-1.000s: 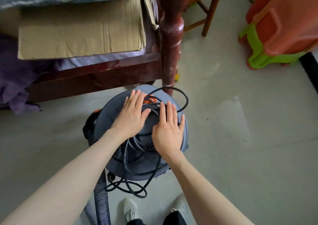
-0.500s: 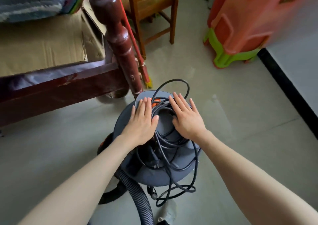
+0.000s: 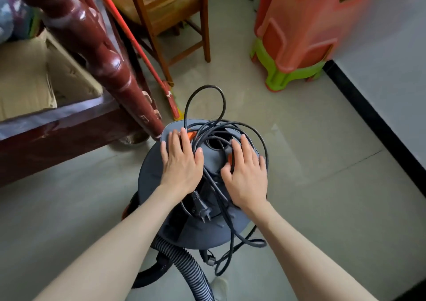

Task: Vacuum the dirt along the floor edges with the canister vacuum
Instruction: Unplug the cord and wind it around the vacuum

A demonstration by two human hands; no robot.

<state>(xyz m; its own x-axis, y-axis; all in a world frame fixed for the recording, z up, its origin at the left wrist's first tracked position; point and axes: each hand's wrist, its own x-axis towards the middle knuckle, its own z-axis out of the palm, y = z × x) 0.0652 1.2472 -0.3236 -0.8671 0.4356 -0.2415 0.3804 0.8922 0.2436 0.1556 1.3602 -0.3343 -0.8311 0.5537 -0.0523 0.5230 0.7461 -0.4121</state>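
Observation:
A dark grey canister vacuum (image 3: pixel 152 181) stands on the floor in front of me, seen from above. Its black power cord (image 3: pixel 214 125) lies in loose loops over the lid, and the plug (image 3: pixel 202 211) rests between my hands. My left hand (image 3: pixel 179 162) lies flat on the left of the lid, fingers straight, near an orange button. Flat on the right of the lid is my right hand (image 3: pixel 246 176), with its fingers over the cord loops. A ribbed grey hose (image 3: pixel 191 270) leaves the canister's near side.
A dark red bed post (image 3: pixel 103 54) and frame with cardboard stand to the left. A red broom handle (image 3: pixel 136 45) leans by a wooden chair (image 3: pixel 166 12). Stacked orange and green stools (image 3: pixel 297 33) stand at the back right. A black skirting (image 3: pixel 378 125) runs along the right wall.
My view has swung right and forward, and the vacuum has moved past the bed post. My right hand has shifted to the right side of the lid; both hands stay flat on it.

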